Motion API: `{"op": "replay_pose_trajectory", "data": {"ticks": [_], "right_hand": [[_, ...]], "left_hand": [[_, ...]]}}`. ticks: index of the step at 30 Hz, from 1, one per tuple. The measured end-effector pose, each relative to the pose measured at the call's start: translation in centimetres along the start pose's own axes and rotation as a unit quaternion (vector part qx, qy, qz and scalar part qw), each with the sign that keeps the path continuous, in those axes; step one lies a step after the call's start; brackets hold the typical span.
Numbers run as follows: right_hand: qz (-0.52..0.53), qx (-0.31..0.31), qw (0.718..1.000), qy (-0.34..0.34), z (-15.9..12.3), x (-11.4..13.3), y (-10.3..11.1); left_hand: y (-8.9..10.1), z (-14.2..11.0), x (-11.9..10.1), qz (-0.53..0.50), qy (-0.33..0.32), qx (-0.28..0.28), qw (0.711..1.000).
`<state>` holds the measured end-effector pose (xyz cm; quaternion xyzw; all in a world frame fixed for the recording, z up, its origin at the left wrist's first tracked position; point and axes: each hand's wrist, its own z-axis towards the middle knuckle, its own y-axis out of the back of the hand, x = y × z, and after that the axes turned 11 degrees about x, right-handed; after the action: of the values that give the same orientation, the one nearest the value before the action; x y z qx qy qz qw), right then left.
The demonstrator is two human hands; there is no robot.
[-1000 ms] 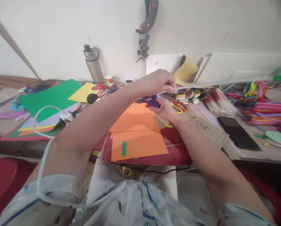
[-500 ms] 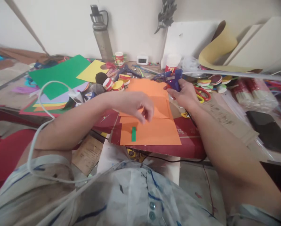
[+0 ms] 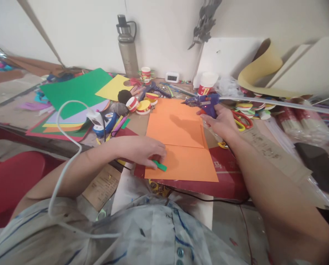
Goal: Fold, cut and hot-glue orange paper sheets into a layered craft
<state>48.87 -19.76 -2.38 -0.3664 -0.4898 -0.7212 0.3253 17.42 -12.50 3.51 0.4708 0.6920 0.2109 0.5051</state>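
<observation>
My right hand (image 3: pixel 222 119) is wrapped round the grip of a blue hot glue gun (image 3: pixel 205 105), its nozzle pointing left over the orange paper. A long pale glue stick (image 3: pixel 263 101) juts out of the gun's back end. My left hand (image 3: pixel 146 151) is closed at the near left of the orange paper (image 3: pixel 189 165), pinching one end of a small green strip (image 3: pixel 161 166). The strip lies slanted against the paper, its other end partly under my fingers. A second orange piece (image 3: pixel 175 129) lies farther back, overlapping the near one.
Green sheets (image 3: pixel 76 88), a yellow sheet (image 3: pixel 111 87) and small paper cups (image 3: pixel 142 106) lie back left. Red-handled scissors (image 3: pixel 243 119) and a black phone (image 3: pixel 318 167) are on the right. A white cable (image 3: pixel 62 173) crosses my left arm. A bottle (image 3: pixel 128 51) stands by the wall.
My left hand has come down and left onto the green strip and taken hold of it; the strip has turned from upright to slanted. The glue gun stays in my right hand, now more level.
</observation>
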Motion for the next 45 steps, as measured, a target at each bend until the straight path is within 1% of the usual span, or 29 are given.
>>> {"op": "replay_pose_trajectory", "data": {"ticks": [5, 7, 9, 10, 11, 12, 13, 14, 16, 17, 20, 23, 25, 27, 29, 30, 31, 32, 33, 34, 35, 36, 38, 40, 41, 42, 43, 44, 45], "right_hand": [[0.021, -0.006, 1.0, -0.005, 0.1, 0.0, -0.1], [0.021, -0.008, 1.0, -0.005, 0.1, 0.1, -0.2], [0.019, -0.01, 1.0, -0.003, 0.1, 0.3, -0.2], [0.02, -0.011, 1.0, -0.001, 0.1, 0.3, -0.2], [0.021, -0.011, 1.0, 0.002, 0.1, 0.3, -0.2], [0.023, -0.012, 1.0, 0.003, 0.1, 0.3, -0.2], [0.026, -0.011, 1.0, 0.003, 0.1, 0.3, -0.2], [0.029, -0.01, 1.0, 0.002, 0.1, 0.2, -0.2], [0.03, -0.006, 1.0, -0.001, 0.1, 0.2, -0.2], [0.03, -0.005, 1.0, -0.002, 0.1, 0.2, -0.2], [0.031, -0.002, 0.999, -0.004, 0.1, 0.3, -0.3], [0.035, 0.0, 0.999, -0.012, 0.0, 0.7, -0.3], [0.033, -0.002, 0.999, -0.015, -0.1, 0.8, -0.3], [0.033, -0.002, 0.999, -0.014, 0.0, 0.7, -0.3], [0.035, -0.002, 0.999, -0.01, 0.2, 0.5, -0.3], [0.036, -0.002, 0.999, -0.008, 0.3, 0.4, -0.4], [0.037, -0.002, 0.999, -0.008, 0.4, 0.2, -0.5], [0.037, -0.003, 0.999, -0.007, 0.4, 0.1, -0.5], [0.038, -0.004, 0.999, -0.007, 0.5, 0.0, -0.6], [0.037, -0.002, 0.999, -0.008, 0.5, 0.0, -0.7], [0.036, -0.002, 0.999, -0.009, 0.5, 0.0, -0.7], [0.033, -0.006, 0.999, -0.011, 0.5, 0.0, -0.6], [0.016, -0.034, 0.999, -0.02, 0.4, 0.1, -0.3], [-0.017, -0.078, 0.996, -0.037, 0.4, 0.0, 0.3], [-0.034, -0.101, 0.993, -0.043, 0.5, -0.2, 0.7], [-0.05, -0.122, 0.99, -0.045, 0.6, -0.4, 1.1], [-0.061, -0.14, 0.987, -0.042, 0.8, -0.6, 1.4], [-0.067, -0.154, 0.985, -0.033, 0.9, -0.9, 1.7], [-0.068, -0.166, 0.984, -0.022, 1.1, -1.2, 1.9]], "left_hand": [[-0.5, 0.2, 0.0, 0.045, 0.006, -0.061, 0.997], [-0.4, 0.0, 0.0, 0.026, 0.021, -0.078, 0.996], [0.1, -0.8, 0.4, -0.023, 0.067, -0.129, 0.989], [0.3, -1.3, 0.8, -0.047, 0.113, -0.181, 0.976], [0.6, -2.0, 1.4, -0.065, 0.169, -0.25, 0.951], [0.7, -2.8, 2.2, -0.082, 0.22, -0.315, 0.919], [0.8, -3.6, 3.0, -0.098, 0.262, -0.366, 0.888], [0.9, -4.4, 3.8, -0.106, 0.298, -0.397, 0.862], [0.8, -5.8, 5.3, -0.117, 0.37, -0.408, 0.826], [0.6, -6.3, 5.8, -0.13, 0.391, -0.409, 0.814], [0.2, -6.8, 6.5, -0.144, 0.43, -0.385, 0.804], [0.1, -6.5, 6.2, -0.083, 0.447, -0.382, 0.804], [0.2, -6.2, 5.7, -0.022, 0.446, -0.397, 0.802], [0.5, -5.7, 4.9, 0.021, 0.43, -0.418, 0.8], [1.1, -4.8, 3.5, 0.014, 0.393, -0.45, 0.802], [1.7, -4.0, 2.6, -0.014, 0.36, -0.465, 0.808], [2.3, -3.1, 1.6, -0.068, 0.315, -0.496, 0.806], [3.2, -1.9, 0.6, -0.138, 0.256, -0.517, 0.805], [4.2, -0.4, -0.3, -0.204, 0.184, -0.542, 0.794], [5.4, 1.1, -1.2, -0.267, 0.113, -0.563, 0.774], [6.6, 2.8, -1.9, -0.32, 0.05, -0.573, 0.753], [7.9, 4.4, -2.3, -0.348, 0.005, -0.572, 0.743], [10.2, 7.6, -2.5, -0.375, -0.054, -0.566, 0.732], [11.6, 10.2, -1.6, -0.395, -0.094, -0.556, 0.726], [11.8, 11.3, -0.8, -0.383, -0.09, -0.554, 0.733], [11.7, 12.2, 0.1, -0.353, -0.058, -0.554, 0.752], [11.3, 12.9, 1.2, -0.292, -0.005, -0.544, 0.787], [10.7, 13.4, 2.3, -0.218, 0.036, -0.512, 0.83], [9.8, 13.7, 3.3, -0.147, 0.068, -0.469, 0.868]]}}
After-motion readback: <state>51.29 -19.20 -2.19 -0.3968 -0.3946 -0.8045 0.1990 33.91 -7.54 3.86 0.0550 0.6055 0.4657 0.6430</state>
